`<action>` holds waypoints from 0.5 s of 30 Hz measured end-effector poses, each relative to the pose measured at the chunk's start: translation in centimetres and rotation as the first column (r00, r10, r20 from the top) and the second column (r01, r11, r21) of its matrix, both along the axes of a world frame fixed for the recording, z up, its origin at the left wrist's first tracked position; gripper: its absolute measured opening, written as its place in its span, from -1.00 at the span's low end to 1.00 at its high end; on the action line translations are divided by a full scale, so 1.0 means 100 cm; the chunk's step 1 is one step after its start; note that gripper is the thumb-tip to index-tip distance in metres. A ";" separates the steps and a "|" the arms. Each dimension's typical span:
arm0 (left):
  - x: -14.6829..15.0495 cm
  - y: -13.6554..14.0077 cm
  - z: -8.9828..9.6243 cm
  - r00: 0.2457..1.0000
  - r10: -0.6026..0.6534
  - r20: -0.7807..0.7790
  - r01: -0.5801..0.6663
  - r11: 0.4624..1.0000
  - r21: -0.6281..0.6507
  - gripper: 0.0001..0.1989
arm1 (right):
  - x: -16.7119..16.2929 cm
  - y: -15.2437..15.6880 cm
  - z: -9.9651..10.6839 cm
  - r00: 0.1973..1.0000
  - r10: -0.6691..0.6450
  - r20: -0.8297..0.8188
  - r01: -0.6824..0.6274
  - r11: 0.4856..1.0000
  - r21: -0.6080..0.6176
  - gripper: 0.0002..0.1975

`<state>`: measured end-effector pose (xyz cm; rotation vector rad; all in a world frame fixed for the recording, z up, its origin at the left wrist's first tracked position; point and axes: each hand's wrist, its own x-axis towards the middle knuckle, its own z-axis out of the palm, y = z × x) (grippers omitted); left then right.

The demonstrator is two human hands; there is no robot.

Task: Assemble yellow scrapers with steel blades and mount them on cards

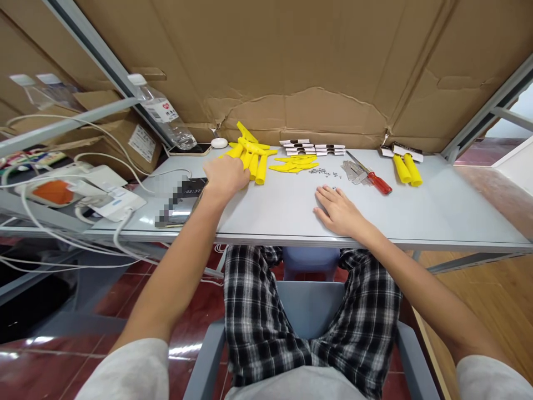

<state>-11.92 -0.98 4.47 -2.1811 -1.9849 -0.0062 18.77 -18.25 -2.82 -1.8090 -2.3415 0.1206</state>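
My left hand (227, 176) is curled at the near left side of a pile of yellow plastic tube-shaped handles (261, 169). Its fingers are closed, and whatever they hold is hidden behind the hand. Flat on the tabletop rests my right hand (339, 211), fingers stretched out and holding nothing. Small metal screws (322, 171) are scattered just beyond its fingertips. Flat yellow plastic pieces (295, 164) lie between the handles and the screws. A screwdriver (378, 182) with a red handle lies across thin metal plates (353, 172), right of the screws.
Small white-and-black packets (313, 149) are stacked along the cardboard backing (300, 66). Two yellow handles (407, 169) with black-and-white ends lie at right. A phone (181, 203) lies at left, near a power strip (62, 186), white cables and a leaning plastic bottle (166, 114).
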 end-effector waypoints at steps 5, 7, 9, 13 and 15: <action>0.000 -0.006 -0.001 1.000 -0.007 0.022 0.007 1.000 -0.017 -0.40 | -0.001 -0.001 0.001 1.000 0.014 -0.005 -0.013 1.000 0.015 -0.25; -0.001 -0.008 0.003 0.999 -0.018 0.027 0.018 1.000 -0.016 -0.39 | -0.001 -0.001 0.002 1.000 0.010 -0.003 -0.010 1.000 0.006 -0.24; -0.003 -0.012 0.010 0.999 -0.013 0.040 0.012 1.000 0.014 -0.37 | -0.002 -0.001 0.002 1.000 0.006 -0.002 -0.006 1.000 -0.003 -0.23; 0.002 -0.042 0.034 0.994 0.004 0.105 -0.013 0.997 0.079 -0.33 | -0.002 -0.002 0.003 1.000 0.011 -0.017 -0.010 1.000 0.011 -0.24; 0.012 -0.071 0.042 0.993 -0.015 0.115 0.007 0.998 0.069 -0.34 | -0.003 -0.003 0.004 1.000 0.011 -0.018 -0.010 1.000 0.003 -0.25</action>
